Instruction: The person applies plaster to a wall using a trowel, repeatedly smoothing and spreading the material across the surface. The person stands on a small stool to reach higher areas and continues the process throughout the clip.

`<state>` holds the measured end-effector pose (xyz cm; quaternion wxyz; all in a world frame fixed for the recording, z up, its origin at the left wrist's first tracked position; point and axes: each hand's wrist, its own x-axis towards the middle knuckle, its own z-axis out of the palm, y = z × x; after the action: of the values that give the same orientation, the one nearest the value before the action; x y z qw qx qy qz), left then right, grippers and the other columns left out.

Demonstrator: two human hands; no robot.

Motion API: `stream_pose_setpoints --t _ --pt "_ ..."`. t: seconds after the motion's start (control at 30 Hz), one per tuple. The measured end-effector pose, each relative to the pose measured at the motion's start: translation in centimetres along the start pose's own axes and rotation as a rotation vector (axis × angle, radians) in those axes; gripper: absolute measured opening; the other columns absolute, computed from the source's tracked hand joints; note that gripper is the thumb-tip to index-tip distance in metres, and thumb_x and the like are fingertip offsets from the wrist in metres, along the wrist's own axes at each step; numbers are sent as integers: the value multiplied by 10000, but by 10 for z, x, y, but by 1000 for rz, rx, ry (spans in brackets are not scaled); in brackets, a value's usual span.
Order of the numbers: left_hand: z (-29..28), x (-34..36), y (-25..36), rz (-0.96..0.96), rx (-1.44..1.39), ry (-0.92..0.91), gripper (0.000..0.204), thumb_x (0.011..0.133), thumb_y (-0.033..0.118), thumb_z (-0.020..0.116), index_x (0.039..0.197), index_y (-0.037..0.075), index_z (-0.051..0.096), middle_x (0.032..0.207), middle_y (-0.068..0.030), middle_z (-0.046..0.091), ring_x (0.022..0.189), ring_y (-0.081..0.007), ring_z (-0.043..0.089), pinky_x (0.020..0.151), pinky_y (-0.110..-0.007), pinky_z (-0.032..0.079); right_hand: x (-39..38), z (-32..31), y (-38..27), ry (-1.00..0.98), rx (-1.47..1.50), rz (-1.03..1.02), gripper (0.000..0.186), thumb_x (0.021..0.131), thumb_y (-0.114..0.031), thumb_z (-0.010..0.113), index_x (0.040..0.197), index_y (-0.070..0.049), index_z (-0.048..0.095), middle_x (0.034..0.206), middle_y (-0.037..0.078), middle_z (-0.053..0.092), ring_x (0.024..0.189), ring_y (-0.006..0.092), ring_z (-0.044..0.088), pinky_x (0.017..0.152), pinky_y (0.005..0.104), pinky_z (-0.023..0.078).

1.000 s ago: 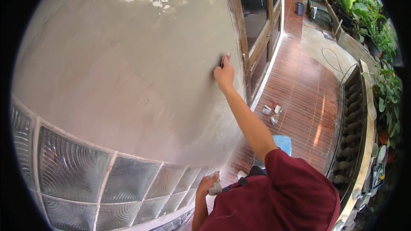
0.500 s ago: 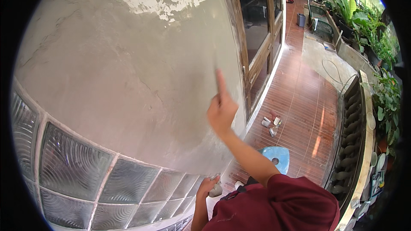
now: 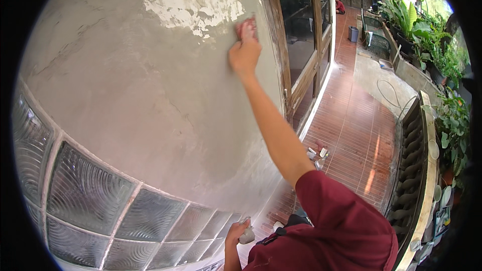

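Note:
My right hand [image 3: 244,56] reaches up against the plastered wall [image 3: 165,95], just below a patch of white, flaking surface [image 3: 186,0]. Its fingers are pressed together over a reddish, blurred thing whose kind I cannot make out. Low by my body, my left hand [image 3: 236,232] grips a grey lump of putty [image 3: 246,236]. A small part of something thin shows at the top of that lump. Grey, damp-looking plaster covers the wall around my right hand.
Glass blocks [image 3: 90,188] line the wall's lower part. A wooden-framed glass door [image 3: 304,70] stands right of it. Small items [image 3: 320,156] lie on the red tiled floor [image 3: 351,135]. A dark balustrade [image 3: 406,160] and plants [image 3: 416,25] border the right; another person [image 3: 340,7] sits far back.
My right hand has moved up the wall and slightly left, toward the white patch. My left hand stays low with the putty. The blue stool is now hidden behind my right arm and sleeve.

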<state>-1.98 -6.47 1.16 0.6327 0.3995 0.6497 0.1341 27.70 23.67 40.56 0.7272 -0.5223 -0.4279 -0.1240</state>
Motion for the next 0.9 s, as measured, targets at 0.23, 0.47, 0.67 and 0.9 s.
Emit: stream_pose_setpoints --t 0.23,0.47,0.67,0.9 --pt "10 9 13 59 51 7 459 821 420 702 905 -29 663 760 -64 635 636 -152 586 587 -319 459 -56 -73 -31 -19 415 -194 631 699 129 404 1297 -38 519 1212 231 567 1131 328 565 917 361 460" --pt "22 0 24 35 -34 24 435 843 395 686 934 -30 660 805 -71 652 678 -154 603 623 -318 474 42 -33 59 212 110 -249 601 714 120 406 1287 -22 520 1196 211 589 1106 309 587 940 341 453" --pt "38 -18 62 60 -118 24 400 862 374 672 959 -14 659 801 -69 662 674 -149 619 621 -308 493 -27 -14 20 5 209 -260 611 723 102 422 1324 4 466 1321 224 488 1232 379 467 1032 396 383" --pt "57 -41 190 327 22 47 415 906 428 592 870 19 649 737 -22 617 640 -91 526 597 -280 448 -127 -167 43 -337 418 267 457 788 99 428 1206 2 584 1188 132 622 948 162 628 849 291 500"
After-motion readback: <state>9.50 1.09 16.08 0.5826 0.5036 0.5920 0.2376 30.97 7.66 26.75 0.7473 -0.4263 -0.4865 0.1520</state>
